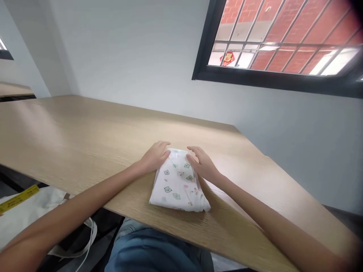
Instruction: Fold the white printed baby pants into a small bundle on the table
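- The folded white cloth (177, 189) lies flat on the counter (85, 128), near its front edge, at 6 o'clock in the view, printed with small green and grey cat faces
- The left hand (154, 156) is at the cloth's 10 o'clock corner, its fingers (163, 145) curving over the top edge
- The right hand (202, 164) is at the cloth's 2 o'clock side, its fingers (193, 151) spread and touching the top
- The hands stand narrow, with the cloth between them; I cannot tell whether they grip it or only rest on it
- A dark-framed window (272, 41) with metal bars (283, 45) sits at 1 o'clock, a brick wall (286, 22) behind it
- A white cloth bag (31, 211) with a yellow strip (18, 198) lies at 8 o'clock, below the counter
- Blue jeans (153, 251) show at 6 o'clock
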The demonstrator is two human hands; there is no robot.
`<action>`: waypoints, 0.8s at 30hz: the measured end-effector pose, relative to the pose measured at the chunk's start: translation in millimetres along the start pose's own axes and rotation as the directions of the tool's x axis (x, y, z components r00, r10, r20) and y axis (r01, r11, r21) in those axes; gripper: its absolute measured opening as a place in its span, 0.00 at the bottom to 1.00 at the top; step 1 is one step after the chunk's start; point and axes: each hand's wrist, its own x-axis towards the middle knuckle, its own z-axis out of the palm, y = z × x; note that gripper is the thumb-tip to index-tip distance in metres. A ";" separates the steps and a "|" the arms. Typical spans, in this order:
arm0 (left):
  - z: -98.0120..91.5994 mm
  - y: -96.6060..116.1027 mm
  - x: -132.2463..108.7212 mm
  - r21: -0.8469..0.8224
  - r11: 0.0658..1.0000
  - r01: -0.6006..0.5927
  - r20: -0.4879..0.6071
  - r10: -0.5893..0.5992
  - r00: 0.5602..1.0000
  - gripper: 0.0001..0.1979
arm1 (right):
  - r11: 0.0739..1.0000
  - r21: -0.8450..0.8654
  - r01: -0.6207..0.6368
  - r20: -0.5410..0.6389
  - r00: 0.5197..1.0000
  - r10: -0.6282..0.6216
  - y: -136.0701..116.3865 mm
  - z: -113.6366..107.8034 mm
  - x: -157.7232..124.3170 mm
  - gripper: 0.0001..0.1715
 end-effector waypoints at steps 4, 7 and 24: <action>-4.7 27.0 -29.4 -0.174 0.968 -0.183 0.238 0.221 0.946 0.22 | 0.950 0.040 0.311 0.277 0.910 -0.310 -29.1 -13.2 -32.9 0.22; 2.9 33.7 -37.5 -0.282 0.920 -0.272 0.514 0.384 0.767 0.23 | 0.914 0.110 0.390 0.488 0.780 -0.392 -50.6 -12.3 -61.0 0.24; -4.5 1.9 -28.1 0.356 0.889 -0.289 0.297 0.186 0.936 0.23 | 0.970 -0.011 0.245 0.493 0.845 -0.208 -55.2 -24.5 -83.8 0.28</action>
